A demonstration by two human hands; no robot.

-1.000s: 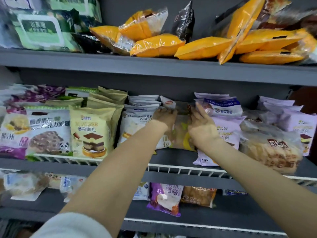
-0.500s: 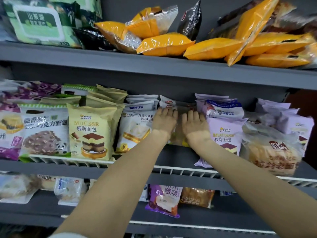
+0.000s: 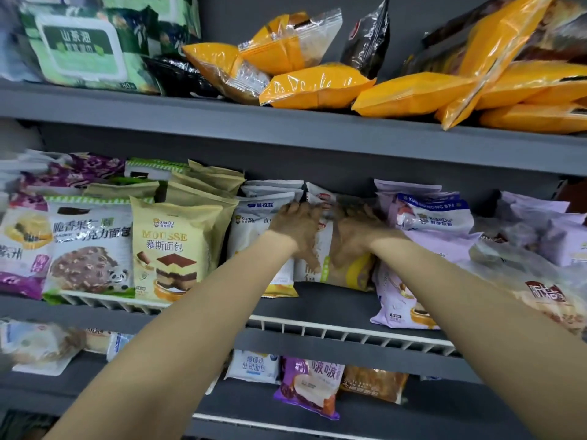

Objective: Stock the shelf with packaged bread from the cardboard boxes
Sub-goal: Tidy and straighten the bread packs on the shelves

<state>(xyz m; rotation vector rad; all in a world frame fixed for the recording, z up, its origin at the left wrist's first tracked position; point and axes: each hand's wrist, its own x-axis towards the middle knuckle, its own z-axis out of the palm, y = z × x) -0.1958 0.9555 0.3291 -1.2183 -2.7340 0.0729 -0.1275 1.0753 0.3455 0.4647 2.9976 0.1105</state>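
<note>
Between the two hands, on the middle shelf, stands a bread pack, upright, set back from the white wire rail. Left hand lies against its left upper edge, fingers reaching over the top; right hand lies on its front and right side. Both blurred, so cannot tell whether fingers curl round the pack or just press flat. Pack is clear crinkly plastic with white panel, green strip and yellow patch, brown bread inside.

Just left of the left hand: white glossy packs, several in a row, count unclear. Further left: tan matte mousse packs, about five or six stacked behind one another, then one panda cookie pack, then purple packs.

Just right of the right hand: lilac packs, soft matte, at least four. Far right: one clear bag, blurred.

Above the hands, upper shelf: orange shiny pillow bags, roughly eight, plus one green wipes pack.

Below the arms, lower shelf: one purple bread pack among a few others.
</note>
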